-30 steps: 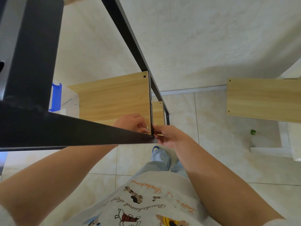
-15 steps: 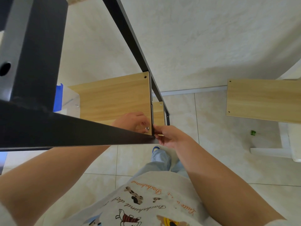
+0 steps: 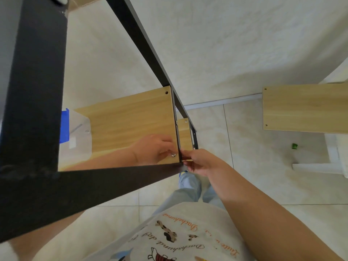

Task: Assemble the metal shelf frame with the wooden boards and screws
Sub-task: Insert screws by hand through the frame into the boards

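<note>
Both hands (image 3: 156, 149) still at screw (image 3: 173, 155)

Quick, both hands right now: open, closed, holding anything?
Left hand: fingers curled, pinching the small silver screw at the light wooden shelf board.
Right hand: fingers pinching the black metal frame upright.

The person wears a pale grey-white T-shirt (image 3: 180, 236) printed with cartoon dogs in black, white and red stripes, and orange cursive lettering that arcs across the chest; a short white sleeve (image 3: 7, 251) edge shows at the left arm; both forearms are bare; light blue trousers (image 3: 188, 187) cover the legs; a blue shoe tip (image 3: 183, 172) peeks out
</note>
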